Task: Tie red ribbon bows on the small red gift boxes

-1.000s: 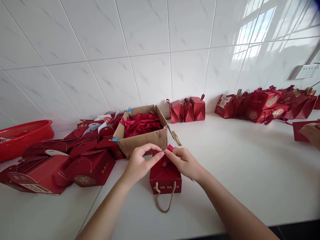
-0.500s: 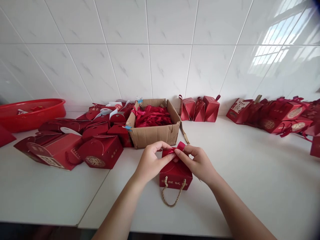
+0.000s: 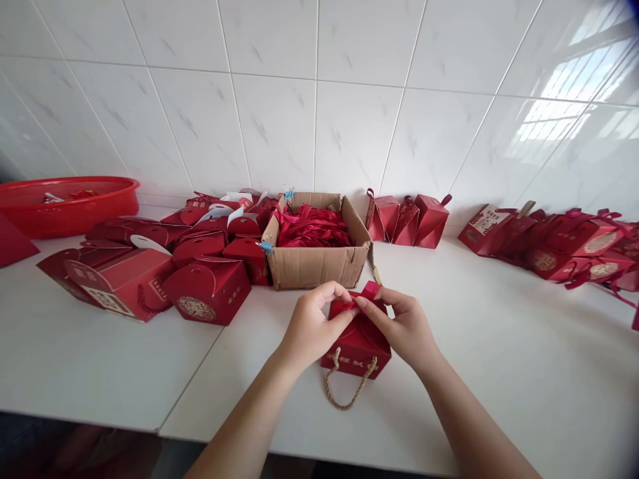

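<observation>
A small red gift box with a twisted rope handle hanging at its front stands on the white table before me. At its top, a red satin ribbon is pinched between my fingers. My left hand closes on the ribbon from the left, thumb against fingertips. From the right, my right hand grips it too, its thumb meeting the left fingertips. A ribbon loop stands up beside the right fingers. My fingers hide part of the box's top and where the ribbon crosses.
Behind the box is a cardboard carton of red ribbons, with blue binder clips. Several red boxes crowd the left, near a red plastic basin. More boxes stand by the tiled wall, and ribboned ones are piled right.
The view has tilted and shifted slightly. My hands stay at the box top, still pinching the ribbon, with only small finger movement.
</observation>
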Demonstrator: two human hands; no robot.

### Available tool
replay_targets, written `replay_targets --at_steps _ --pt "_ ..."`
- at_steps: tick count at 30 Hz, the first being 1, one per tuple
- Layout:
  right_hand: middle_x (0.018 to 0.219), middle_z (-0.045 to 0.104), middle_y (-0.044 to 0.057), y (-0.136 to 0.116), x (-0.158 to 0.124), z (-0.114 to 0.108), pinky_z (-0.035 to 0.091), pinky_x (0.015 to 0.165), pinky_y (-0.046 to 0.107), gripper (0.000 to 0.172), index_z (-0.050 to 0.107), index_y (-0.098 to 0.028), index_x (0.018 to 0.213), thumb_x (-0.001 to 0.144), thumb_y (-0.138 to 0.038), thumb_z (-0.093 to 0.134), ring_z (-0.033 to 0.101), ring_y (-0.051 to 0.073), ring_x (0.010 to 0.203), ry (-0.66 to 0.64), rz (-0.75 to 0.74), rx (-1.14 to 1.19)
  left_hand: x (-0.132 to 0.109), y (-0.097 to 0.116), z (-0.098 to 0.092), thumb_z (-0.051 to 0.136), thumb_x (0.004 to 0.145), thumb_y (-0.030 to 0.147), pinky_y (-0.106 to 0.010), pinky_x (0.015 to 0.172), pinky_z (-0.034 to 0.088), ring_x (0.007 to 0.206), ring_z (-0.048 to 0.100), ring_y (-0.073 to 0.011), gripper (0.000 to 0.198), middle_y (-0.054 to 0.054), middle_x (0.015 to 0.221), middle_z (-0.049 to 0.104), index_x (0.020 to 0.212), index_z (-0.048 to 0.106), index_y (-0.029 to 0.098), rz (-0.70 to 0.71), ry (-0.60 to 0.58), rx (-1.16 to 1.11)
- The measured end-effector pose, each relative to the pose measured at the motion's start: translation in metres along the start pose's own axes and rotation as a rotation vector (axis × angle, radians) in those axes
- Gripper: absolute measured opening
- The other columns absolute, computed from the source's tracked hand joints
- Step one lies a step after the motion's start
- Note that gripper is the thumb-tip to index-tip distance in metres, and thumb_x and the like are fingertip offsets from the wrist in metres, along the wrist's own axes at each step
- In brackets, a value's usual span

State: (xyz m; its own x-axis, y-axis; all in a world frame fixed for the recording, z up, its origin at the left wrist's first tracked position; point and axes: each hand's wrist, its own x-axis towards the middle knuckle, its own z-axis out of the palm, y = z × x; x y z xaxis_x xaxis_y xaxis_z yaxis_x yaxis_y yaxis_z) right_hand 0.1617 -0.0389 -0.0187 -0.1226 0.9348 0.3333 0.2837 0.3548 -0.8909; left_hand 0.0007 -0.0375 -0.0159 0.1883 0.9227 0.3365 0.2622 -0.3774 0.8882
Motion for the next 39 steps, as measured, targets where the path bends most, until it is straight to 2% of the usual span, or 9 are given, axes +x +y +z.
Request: replay_targets --at_steps 4,9,14,17,24,27,31,35,39 --pt "0.068 0.066 0.002 -0.001 0.000 0.000 0.043 0.057 0.025 0.024 0.055 -0.019 0.077 0.082 -0.042 0.061 0.057 0.015 0.063 0.025 0.044 0.048 0.000 0.000 0.001 0.062 0.081 0.022 -0.023 0.077 0.047 0.086 0.062 -0.0141 0.009 0.001 0.082 0.066 0.076 0.055 0.019 -0.008 0.005 0.002" --pt "0.063 0.067 -0.002 0.000 -0.001 0.001 0.040 0.048 0.022 0.034 0.037 -0.024 0.083 0.079 -0.045 0.064 0.054 0.012 0.051 0.088 0.114 0.131 0.000 0.002 0.000 0.062 0.081 0.022 -0.022 0.075 0.047 0.083 0.062 -0.0132 0.009 0.002 0.080 0.065 0.076 0.056 0.019 -0.003 -0.006 0.018" --pt "0.066 0.069 0.001 0.000 -0.001 0.001 0.045 0.057 0.025 0.020 0.057 -0.021 0.080 0.081 -0.040 0.062 0.059 0.015 0.061 0.082 0.053 -0.029 -0.001 0.002 -0.005 0.061 0.081 0.019 -0.023 0.079 0.047 0.087 0.062 -0.0133 0.004 0.002 0.087 0.066 0.082 0.058 0.020 0.044 -0.060 0.040" --pt "0.077 0.071 0.004 -0.003 -0.001 -0.002 0.048 0.065 0.028 0.020 0.069 -0.021 0.079 0.084 -0.038 0.059 0.062 0.018 0.071 0.038 -0.017 -0.098 -0.001 0.001 -0.006 0.060 0.082 0.019 -0.023 0.080 0.048 0.086 0.062 -0.0129 0.002 0.002 0.087 0.066 0.082 0.058 0.020 0.055 -0.056 0.052" --pt "0.096 0.063 0.007 -0.002 0.000 -0.012 0.051 0.078 0.035 0.020 0.074 -0.024 0.091 0.078 -0.039 0.067 0.061 0.020 0.086 -0.090 -0.096 -0.197 0.000 -0.001 -0.005 0.062 0.081 0.020 -0.024 0.078 0.049 0.085 0.062 -0.0133 0.006 0.002 0.085 0.065 0.082 0.057 0.021 0.076 0.015 0.068" --pt "0.102 0.061 0.008 0.001 0.001 -0.013 0.048 0.087 0.041 0.016 0.075 -0.025 0.084 0.081 -0.037 0.064 0.057 0.024 0.099 -0.054 -0.076 -0.251 0.001 -0.002 -0.004 0.062 0.081 0.019 -0.026 0.079 0.049 0.084 0.063 -0.0142 0.004 0.001 0.085 0.066 0.081 0.058 0.021 0.098 0.032 0.114" --pt "0.126 0.054 0.007 0.000 0.000 -0.012 0.043 0.096 0.046 0.016 0.075 -0.027 0.079 0.080 -0.038 0.064 0.047 0.028 0.119 -0.047 0.026 -0.199 0.002 -0.004 -0.004 0.063 0.081 0.020 -0.030 0.081 0.049 0.084 0.064 -0.0164 0.004 0.000 0.083 0.067 0.080 0.059 0.021 0.118 0.072 0.186" --pt "0.137 0.047 0.008 -0.001 0.001 -0.012 0.047 0.093 0.041 0.024 0.073 -0.024 0.079 0.081 -0.046 0.063 0.030 0.028 0.137 -0.169 0.194 0.074 0.001 -0.002 -0.006 0.063 0.081 0.023 -0.031 0.080 0.050 0.083 0.064 -0.0174 0.006 -0.001 0.082 0.067 0.079 0.058 0.021 0.104 0.059 0.160" --pt "0.132 0.054 0.009 0.000 0.002 -0.013 0.037 0.103 0.043 0.028 0.071 -0.023 0.075 0.082 -0.048 0.061 0.017 0.025 0.143 -0.263 0.221 0.169 0.001 0.001 -0.007 0.061 0.082 0.021 -0.028 0.078 0.051 0.083 0.065 -0.0166 0.003 -0.001 0.083 0.067 0.080 0.058 0.020 0.090 0.021 0.087"
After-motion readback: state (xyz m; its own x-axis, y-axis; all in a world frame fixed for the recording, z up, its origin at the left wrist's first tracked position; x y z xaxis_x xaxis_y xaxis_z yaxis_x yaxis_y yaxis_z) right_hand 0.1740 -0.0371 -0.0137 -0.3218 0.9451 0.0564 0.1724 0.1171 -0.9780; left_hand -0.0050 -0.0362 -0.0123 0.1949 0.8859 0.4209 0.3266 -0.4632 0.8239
